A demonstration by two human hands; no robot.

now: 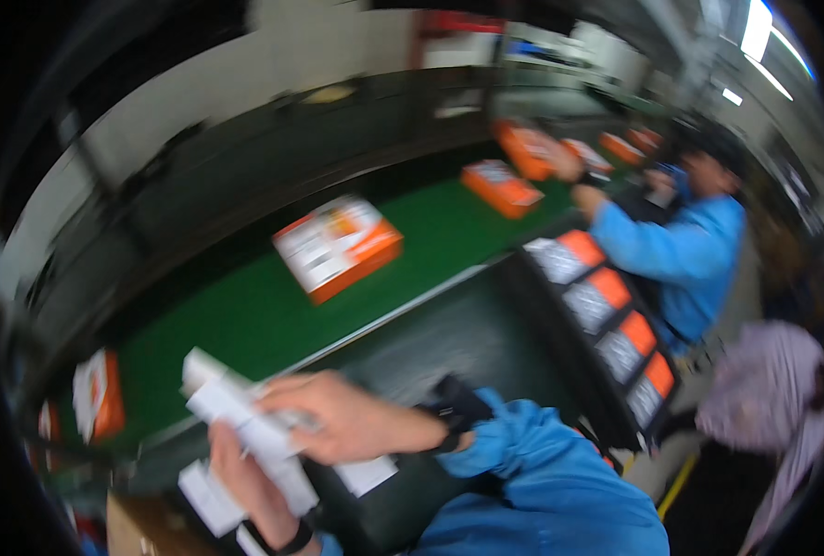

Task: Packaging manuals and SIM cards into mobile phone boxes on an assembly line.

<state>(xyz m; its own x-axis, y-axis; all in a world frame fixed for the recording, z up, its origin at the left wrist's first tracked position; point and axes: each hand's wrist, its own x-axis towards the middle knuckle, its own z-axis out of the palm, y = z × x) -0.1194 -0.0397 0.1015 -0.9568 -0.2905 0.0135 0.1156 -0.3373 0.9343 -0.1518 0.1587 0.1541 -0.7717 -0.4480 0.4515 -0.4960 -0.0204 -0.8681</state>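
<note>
My left hand is closed around the lower part of a white folded paper piece, blurred by motion. From the other side my right hand grips the same piece with bent fingers. Its upper end reaches over the near edge of the green conveyor belt. Beneath my hands, more white pieces lie on the dark worktop. An orange and white box sits on the belt ahead of my hands.
At the left end of the belt stands another orange box. To the right, a black tray holds several silver and orange packs. Beyond it a person in a blue sleeve reaches toward orange boxes. A cardboard box is at lower left.
</note>
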